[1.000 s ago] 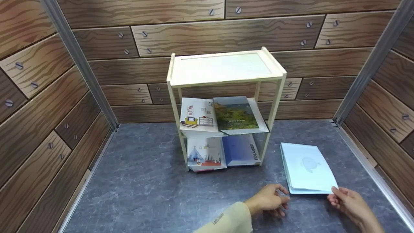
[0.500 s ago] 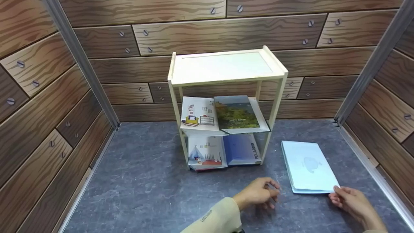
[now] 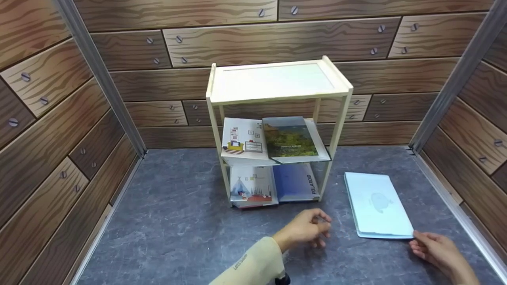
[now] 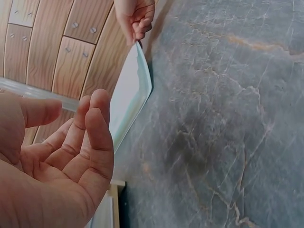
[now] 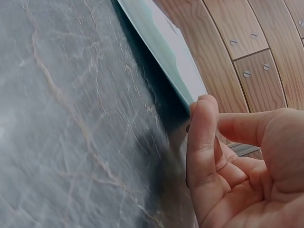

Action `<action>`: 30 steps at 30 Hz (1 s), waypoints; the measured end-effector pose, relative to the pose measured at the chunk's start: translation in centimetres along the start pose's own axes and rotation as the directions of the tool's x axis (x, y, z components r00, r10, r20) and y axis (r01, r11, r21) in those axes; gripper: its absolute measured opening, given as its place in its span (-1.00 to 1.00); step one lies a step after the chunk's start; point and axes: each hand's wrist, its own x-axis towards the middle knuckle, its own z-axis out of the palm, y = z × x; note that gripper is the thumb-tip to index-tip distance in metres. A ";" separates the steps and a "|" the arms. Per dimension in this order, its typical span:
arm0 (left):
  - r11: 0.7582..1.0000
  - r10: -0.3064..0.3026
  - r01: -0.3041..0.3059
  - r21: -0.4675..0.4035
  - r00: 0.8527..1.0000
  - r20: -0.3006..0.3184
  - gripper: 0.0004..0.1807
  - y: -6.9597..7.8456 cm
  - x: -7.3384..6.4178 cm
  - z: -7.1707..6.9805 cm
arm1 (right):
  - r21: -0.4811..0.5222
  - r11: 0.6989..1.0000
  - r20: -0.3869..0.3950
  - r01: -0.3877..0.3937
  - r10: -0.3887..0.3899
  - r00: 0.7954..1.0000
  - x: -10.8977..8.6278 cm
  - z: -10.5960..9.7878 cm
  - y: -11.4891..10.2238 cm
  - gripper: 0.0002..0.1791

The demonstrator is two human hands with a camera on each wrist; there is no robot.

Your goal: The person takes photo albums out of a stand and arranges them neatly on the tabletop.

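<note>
A light blue book [image 3: 378, 204] with a grey print on its cover is right of the shelf. My right hand [image 3: 439, 251] pinches its near right corner between thumb and fingertips. In the right wrist view, that corner of the book [image 5: 164, 54] meets the fingertips, with a dark shadow under its edge. To the left of the book, my left hand [image 3: 307, 229] hovers over the dark floor, holding nothing. The left wrist view has the left hand [image 4: 71, 164] palm up in frame, fingers loosely bent, apart from the book [image 4: 128, 90].
A pale wooden shelf [image 3: 273, 83] stands in the middle. Its middle tier bears a picture book [image 3: 243, 138] and a photo album [image 3: 291, 138]; the bottom tier has another picture book [image 3: 251, 186] and a blue Polaroid album [image 3: 295, 183]. Wood-patterned walls [image 3: 277, 43] enclose three sides.
My left hand has moved left, away from the book and toward the shelf. My right hand has shifted slightly right and down, staying at the book's corner.
</note>
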 end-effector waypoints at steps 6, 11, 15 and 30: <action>0.999 0.029 -0.029 0.012 1.000 -0.008 -0.89 0.5 -0.3 -0.6 | 0.013 1.000 -0.032 -0.027 0.028 0.999 -0.4 -0.2 -0.3 -0.70; 0.999 0.045 -0.045 0.005 0.999 -0.014 -0.91 0.8 -0.4 -1.1 | 0.008 1.000 -0.048 -0.014 0.014 0.999 -0.6 -0.2 -0.6 -0.67; 0.997 0.071 -0.070 0.021 0.997 -0.018 -0.91 1.0 -0.5 -1.7 | -0.023 1.000 -0.062 0.003 -0.005 0.998 -0.6 0.0 -1.0 -0.70; 0.997 0.077 -0.077 0.002 0.995 -0.065 -0.85 2.4 -1.7 -4.2 | -0.174 0.975 -0.022 0.139 -0.145 0.989 -0.9 3.7 -4.4 -0.82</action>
